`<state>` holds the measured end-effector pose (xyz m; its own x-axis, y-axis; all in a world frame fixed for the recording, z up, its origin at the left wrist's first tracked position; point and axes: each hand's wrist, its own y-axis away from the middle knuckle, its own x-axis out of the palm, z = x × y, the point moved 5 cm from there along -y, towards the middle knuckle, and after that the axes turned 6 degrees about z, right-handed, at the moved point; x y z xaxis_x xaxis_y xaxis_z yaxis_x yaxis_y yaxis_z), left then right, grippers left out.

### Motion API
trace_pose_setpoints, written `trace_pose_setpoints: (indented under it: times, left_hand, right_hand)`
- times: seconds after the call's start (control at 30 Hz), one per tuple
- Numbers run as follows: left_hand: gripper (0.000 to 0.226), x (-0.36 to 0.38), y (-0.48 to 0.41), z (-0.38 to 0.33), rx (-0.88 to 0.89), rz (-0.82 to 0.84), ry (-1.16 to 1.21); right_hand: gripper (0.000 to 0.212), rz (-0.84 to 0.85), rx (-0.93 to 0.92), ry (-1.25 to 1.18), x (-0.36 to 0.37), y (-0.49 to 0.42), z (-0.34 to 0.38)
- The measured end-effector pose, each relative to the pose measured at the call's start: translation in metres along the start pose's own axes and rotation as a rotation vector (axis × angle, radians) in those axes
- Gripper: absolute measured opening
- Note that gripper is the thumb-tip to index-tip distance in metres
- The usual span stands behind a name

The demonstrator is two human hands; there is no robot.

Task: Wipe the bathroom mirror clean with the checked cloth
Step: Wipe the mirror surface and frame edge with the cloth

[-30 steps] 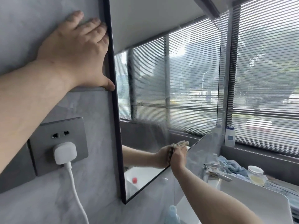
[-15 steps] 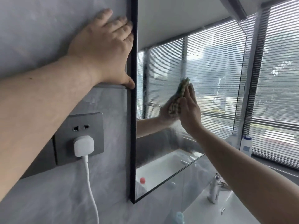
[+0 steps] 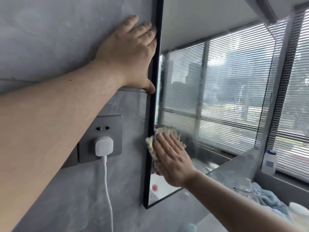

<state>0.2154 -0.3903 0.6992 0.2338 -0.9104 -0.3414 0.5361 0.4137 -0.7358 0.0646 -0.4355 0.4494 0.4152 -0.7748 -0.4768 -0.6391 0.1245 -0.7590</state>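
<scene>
1 white bottle w/ a blue label stands on the window sill at the right; can't tell what's in it. A white tub sits in the btm right corner, cut off by the edge, inside not clear. Next to it a blue towel lies in a heap, partly blurred. A small red cap shows low in the mirror, too small to tell more.

The checked cloth is low on the mirror, by the black frame, & a bit of it laps over the frame. The right hand lies flat on it, fingers straight & together, pressing it to the glass; most of the cloth is hidden under the hand. The left hand is spread flat on the gray wall, holding nothing, fingertips touching the frame.

A gray socket on the wall has 1 white plug in it, w/ a white cable hanging down. Blinds hang at the right.
</scene>
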Motion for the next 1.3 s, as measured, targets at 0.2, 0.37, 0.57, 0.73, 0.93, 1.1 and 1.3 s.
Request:
trace_pose_setpoints:
  times: [0.2, 0.37, 0.57, 0.73, 0.93, 1.1, 1.3]
  left_hand:
    - [0.136, -0.001, 0.0, 0.0, -0.001, -0.007, 0.008]
    - [0.134, -0.001, 0.001, 0.0, -0.006, 0.011, -0.002]
    - [0.133, -0.001, 0.003, -0.001, -0.017, 0.046, -0.016]
    - [0.132, -0.002, 0.001, -0.001, -0.015, 0.083, -0.023]
    - [0.12, -0.01, 0.0, 0.001, 0.017, 0.138, -0.018]
    - [0.082, -0.048, -0.047, 0.044, 0.085, 0.107, 0.015]
    - [0.132, -0.036, -0.075, 0.066, -0.085, 0.143, -0.181]
  right_hand:
    - [0.059, -0.221, 0.443, -0.09, -0.065, -0.127, -0.071]
    - [0.057, -0.249, 0.427, -0.088, -0.067, -0.134, -0.074]
    - [0.059, -0.135, 0.25, -0.035, -0.03, -0.054, -0.031]
    - [0.057, -0.209, 0.342, -0.075, -0.059, -0.119, -0.062]
    - [0.057, -0.277, 0.556, -0.108, -0.13, -0.241, -0.125]
    - [0.056, -0.252, 0.499, -0.115, -0.121, -0.223, -0.114]
    - [0.058, -0.125, 0.387, -0.096, -0.097, -0.162, -0.095]
